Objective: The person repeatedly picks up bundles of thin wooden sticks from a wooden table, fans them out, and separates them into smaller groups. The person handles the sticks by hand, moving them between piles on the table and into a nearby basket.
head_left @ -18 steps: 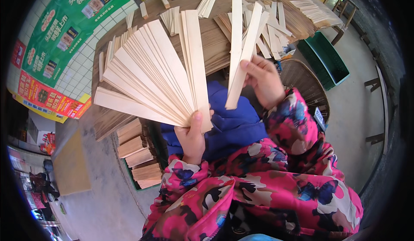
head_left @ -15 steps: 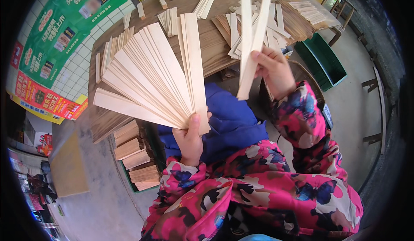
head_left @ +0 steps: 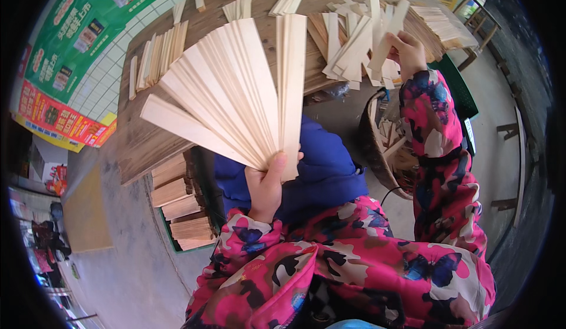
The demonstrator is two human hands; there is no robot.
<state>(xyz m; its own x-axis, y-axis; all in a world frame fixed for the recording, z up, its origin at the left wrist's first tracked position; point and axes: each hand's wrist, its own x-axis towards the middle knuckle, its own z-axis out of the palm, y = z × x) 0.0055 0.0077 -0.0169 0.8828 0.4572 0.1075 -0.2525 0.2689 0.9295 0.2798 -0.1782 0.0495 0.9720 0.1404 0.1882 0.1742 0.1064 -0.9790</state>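
The left hand (head_left: 268,182) is gripping the lower end of a fan of pale wooden strips (head_left: 221,87), with the thumb pressed in front, and the strips spread upward and to the left, while a narrow group at the right side stands almost upright. The fan is held in the air, above the blue cloth (head_left: 324,152) on the lap and in front of the counter (head_left: 147,131). The right hand (head_left: 408,52) is at the far right part of the counter, and its fingers are closed on a pale strip (head_left: 392,27); whether it grips more than one, I cannot tell. Just beside this hand lies a loose pile of strips (head_left: 354,49), crossing each other. Below the counter, a woven basket (head_left: 370,131) contains more pieces, and at the left a green crate (head_left: 171,235) holds stacked bundles of thin wood (head_left: 191,229)
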